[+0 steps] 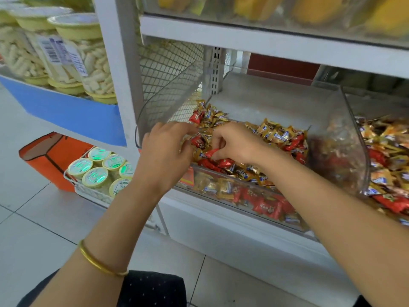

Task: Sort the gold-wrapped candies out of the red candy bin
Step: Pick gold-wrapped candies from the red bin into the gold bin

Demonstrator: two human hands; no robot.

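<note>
White metal shelving unit [265, 38] with wire-mesh side panel [168, 69], over pale tiled floor [39, 222]. At left, blue-edged shelf [73, 111] bearing clear snack jars [93, 69]; beneath, orange bag [51, 160] and white wire basket [93, 193] of lidded cups [95, 177]. Soft, even lighting.

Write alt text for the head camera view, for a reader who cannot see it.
Two bare hands reach into a clear bin of mixed gold-wrapped candies and red candies on a white shelf. The right hand pinches a red candy; the left hand touches the pile beside it.
</note>
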